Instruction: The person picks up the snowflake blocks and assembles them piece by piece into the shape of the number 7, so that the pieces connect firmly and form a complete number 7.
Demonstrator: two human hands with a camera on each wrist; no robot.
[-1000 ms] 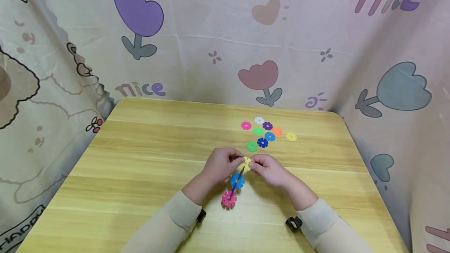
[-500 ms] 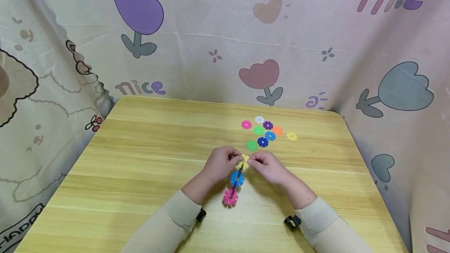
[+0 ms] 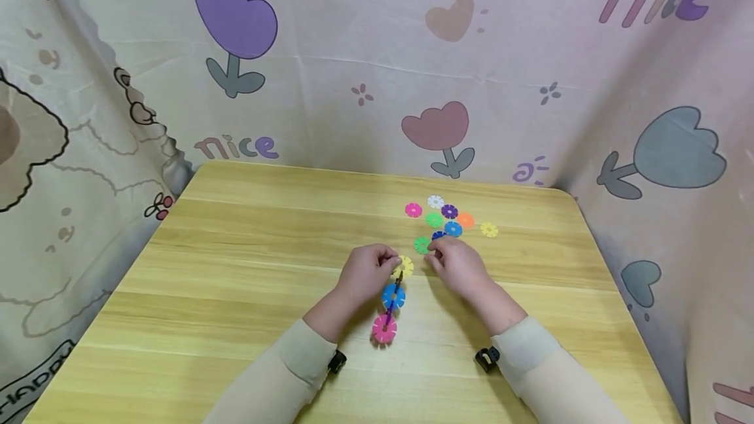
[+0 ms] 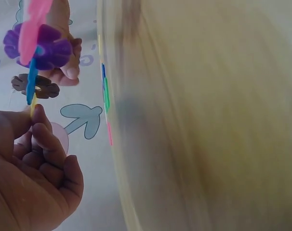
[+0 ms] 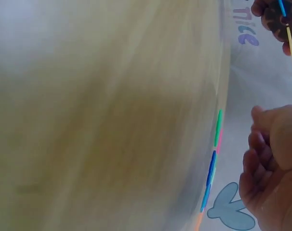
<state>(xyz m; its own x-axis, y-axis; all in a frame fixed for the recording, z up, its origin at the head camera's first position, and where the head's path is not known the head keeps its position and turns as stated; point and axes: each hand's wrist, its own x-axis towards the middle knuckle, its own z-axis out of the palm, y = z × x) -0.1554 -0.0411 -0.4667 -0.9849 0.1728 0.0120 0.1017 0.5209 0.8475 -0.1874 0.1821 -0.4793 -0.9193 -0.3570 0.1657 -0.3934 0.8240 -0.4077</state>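
Observation:
My left hand pinches a yellow notched disc at the top end of a chain of interlocked snowflake discs. Below it come a dark brown disc, a blue disc, a purple disc and a pink disc. The brown and purple ones stand crosswise to the others. My right hand is apart from the chain, its fingers loosely bent with nothing visible between them. Its fingertips are beside a green disc and partly cover a dark blue disc.
Loose discs lie flat toward the table's back: pink, white, purple, light green, orange, blue and yellow. A printed curtain hangs behind the wooden table.
My right hand has let go of the yellow disc and moved forward to the loose discs. My left hand has shifted the chain slightly left.

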